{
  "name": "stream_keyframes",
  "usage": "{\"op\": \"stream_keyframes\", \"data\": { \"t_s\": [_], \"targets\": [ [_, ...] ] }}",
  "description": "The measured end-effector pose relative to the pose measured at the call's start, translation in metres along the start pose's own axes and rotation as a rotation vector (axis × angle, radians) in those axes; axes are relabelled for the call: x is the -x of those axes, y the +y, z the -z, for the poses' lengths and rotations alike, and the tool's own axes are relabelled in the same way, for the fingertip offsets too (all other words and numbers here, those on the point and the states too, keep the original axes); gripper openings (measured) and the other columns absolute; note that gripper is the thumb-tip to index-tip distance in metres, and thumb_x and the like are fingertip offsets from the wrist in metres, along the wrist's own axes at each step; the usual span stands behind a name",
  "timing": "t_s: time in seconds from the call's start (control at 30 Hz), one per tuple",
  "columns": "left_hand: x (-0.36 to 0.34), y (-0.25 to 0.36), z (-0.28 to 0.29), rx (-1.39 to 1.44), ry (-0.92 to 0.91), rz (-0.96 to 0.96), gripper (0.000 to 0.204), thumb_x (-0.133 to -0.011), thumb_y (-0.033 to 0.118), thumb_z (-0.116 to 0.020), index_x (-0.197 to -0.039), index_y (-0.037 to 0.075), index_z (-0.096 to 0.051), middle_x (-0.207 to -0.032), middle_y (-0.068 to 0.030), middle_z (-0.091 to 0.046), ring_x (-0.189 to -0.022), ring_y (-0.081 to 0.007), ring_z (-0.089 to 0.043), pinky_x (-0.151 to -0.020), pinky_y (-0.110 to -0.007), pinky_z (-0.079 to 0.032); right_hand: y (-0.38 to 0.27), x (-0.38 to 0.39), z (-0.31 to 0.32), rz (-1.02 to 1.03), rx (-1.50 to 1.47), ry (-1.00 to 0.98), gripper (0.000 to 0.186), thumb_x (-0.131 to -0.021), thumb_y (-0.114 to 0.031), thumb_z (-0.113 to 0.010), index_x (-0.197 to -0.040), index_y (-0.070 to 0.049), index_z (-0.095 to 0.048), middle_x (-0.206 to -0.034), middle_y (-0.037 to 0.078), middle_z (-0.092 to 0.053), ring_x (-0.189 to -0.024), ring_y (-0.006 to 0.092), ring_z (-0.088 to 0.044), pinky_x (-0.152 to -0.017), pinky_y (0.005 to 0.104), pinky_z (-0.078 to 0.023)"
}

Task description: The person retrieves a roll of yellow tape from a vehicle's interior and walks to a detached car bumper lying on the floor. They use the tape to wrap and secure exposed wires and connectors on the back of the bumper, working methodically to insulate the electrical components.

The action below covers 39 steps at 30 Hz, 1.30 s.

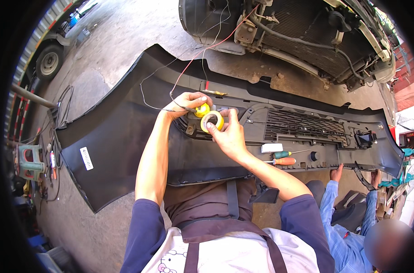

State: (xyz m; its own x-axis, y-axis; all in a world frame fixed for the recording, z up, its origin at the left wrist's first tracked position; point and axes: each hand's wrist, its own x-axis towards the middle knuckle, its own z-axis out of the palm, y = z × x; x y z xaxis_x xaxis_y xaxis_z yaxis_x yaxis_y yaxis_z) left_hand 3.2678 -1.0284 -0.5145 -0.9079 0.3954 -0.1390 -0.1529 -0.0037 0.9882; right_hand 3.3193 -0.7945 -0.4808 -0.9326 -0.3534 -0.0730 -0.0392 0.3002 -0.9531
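My left hand (185, 105) is closed on a yellow tape-wrapped piece (202, 110) with dark and red wires (189, 64) running up from it. Right beside it, my right hand (231, 136) grips a roll of yellow tape (219, 119), thumb at its inner ring. Both hands hover over a large black car bumper (120, 113), laid inner side up across my front. On the bumper, past my hands, rests a thin yellow and red tool (214, 93). Nearer my right forearm lie an orange-handled screwdriver (285, 161), a green-handled screwdriver (282, 154) and a small white box (272, 148).
A grille (302, 125) fills the bumper's right half. Ahead stands a vehicle's exposed front with its radiator (302, 34). At lower right, a co-worker in a blue sleeve (328, 200) touches the bumper's near edge. A green stool (30, 161) stands at left.
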Motion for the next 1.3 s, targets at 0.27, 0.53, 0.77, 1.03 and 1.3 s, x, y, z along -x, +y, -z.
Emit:
{"op": "stream_keyframes", "data": {
  "t_s": [0.27,0.53,0.77,1.03,1.3],
  "targets": [
    [0.005,-0.008,-0.003,0.068,0.109,-0.001,0.038,-0.102,0.036,-0.064,-0.119,0.002,-0.07,-0.113,-0.0037,-0.071,-0.107,-0.0131,-0.063,-0.098,-0.031,-0.048,-0.005,0.0,0.002,-0.126,-0.138,-0.101,0.045,-0.093,-0.017,-0.074,-0.119,-0.004,-0.04,-0.069,0.009,-0.065,-0.053,0.0123,-0.06,-0.048,0.0287,-0.046],
    [0.008,-0.003,-0.008,0.009,0.129,-0.047,0.038,-0.102,0.038,-0.065,-0.116,0.004,-0.072,-0.109,-0.0019,-0.07,-0.104,-0.0122,-0.062,-0.094,-0.03,-0.048,-0.005,-0.001,-0.023,-0.216,-0.251,-0.274,0.044,-0.098,-0.022,-0.07,-0.122,-0.006,-0.036,-0.069,0.007,-0.063,-0.049,0.0107,-0.053,-0.043,0.026,-0.042],
    [0.022,-0.015,-0.01,0.113,0.463,-0.041,0.033,-0.101,0.031,-0.066,-0.116,0.002,-0.072,-0.107,-0.0053,-0.074,-0.096,-0.0141,-0.067,-0.09,-0.031,-0.052,-0.005,0.002,-0.038,-0.215,-0.373,-0.293,0.042,-0.101,-0.019,-0.065,-0.124,-0.004,-0.034,-0.071,0.009,-0.064,-0.05,0.0122,-0.055,-0.044,0.0265,-0.044],
    [0.086,0.023,-0.037,-0.198,0.628,0.224,0.04,-0.096,0.029,-0.073,-0.122,-0.002,-0.067,-0.105,-0.0095,-0.072,-0.099,-0.016,-0.066,-0.081,-0.03,-0.054,0.014,0.001,-0.044,-0.205,-0.487,-0.268,0.042,-0.102,-0.02,-0.064,-0.124,-0.004,-0.033,-0.072,0.01,-0.064,-0.051,0.0114,-0.053,-0.043,0.0266,-0.045],
    [0.09,0.012,-0.051,0.015,0.589,0.293,0.039,-0.094,0.015,-0.068,-0.125,-0.008,-0.06,-0.106,-0.0147,-0.07,-0.081,-0.0178,-0.07,-0.06,-0.027,-0.061,0.007,-0.025,-0.026,0.191,0.069,-0.219,0.026,-0.1,-0.024,-0.064,-0.106,-0.002,-0.052,-0.07,0.009,-0.068,-0.053,0.0258,-0.061,-0.053,0.0398,-0.05]
  ]
}}
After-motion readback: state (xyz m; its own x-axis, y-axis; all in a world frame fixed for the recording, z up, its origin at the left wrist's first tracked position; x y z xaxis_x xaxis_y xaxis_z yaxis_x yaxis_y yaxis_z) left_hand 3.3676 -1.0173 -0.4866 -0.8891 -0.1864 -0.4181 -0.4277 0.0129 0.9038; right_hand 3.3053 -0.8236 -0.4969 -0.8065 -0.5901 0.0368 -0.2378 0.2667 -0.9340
